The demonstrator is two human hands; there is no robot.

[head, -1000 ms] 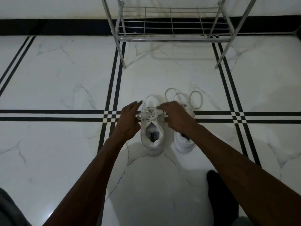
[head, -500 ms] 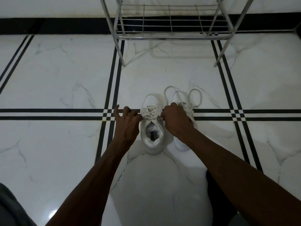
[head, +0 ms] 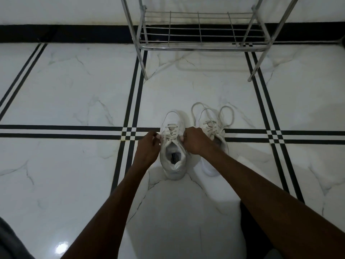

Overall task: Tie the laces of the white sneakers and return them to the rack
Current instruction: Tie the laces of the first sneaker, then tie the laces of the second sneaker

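Both hands had drawn in closer to the left sneaker since a second earlier, the left one curling from a loose spread into a pinch.

Largest in view was the white marble floor [head: 74,94], crossed by paired black stripes, with a black skirting band along the far wall. At the far side stood the metal shoe rack [head: 201,32], its lowest wire shelf bare and its two near legs planted on the floor.

Two bare forearms reached in from the near edge. The left hand [head: 148,146] sat against the left side of the left sneaker [head: 173,156], its fingers [head: 155,136] closed in a pinch on the lace at the top eyelets. The right hand [head: 196,140] sat against the same shoe's right side, its fingers curled shut on the other end of the lace; the fingertips themselves were mostly hidden behind the knuckles. Between the two hands the laces [head: 170,134] crossed the tongue, drawn taut.

That left sneaker stood upright on the floor near the middle of the scene, toe pointing far, heel near, its opening showing a dark label on the insole. Just beside it on the right stood the right sneaker [head: 212,128], partly covered by the right wrist, also toe-far. Its loose laces [head: 226,116] lay in two open loops on the floor around the toe. Both shoes were well apart from the rack.
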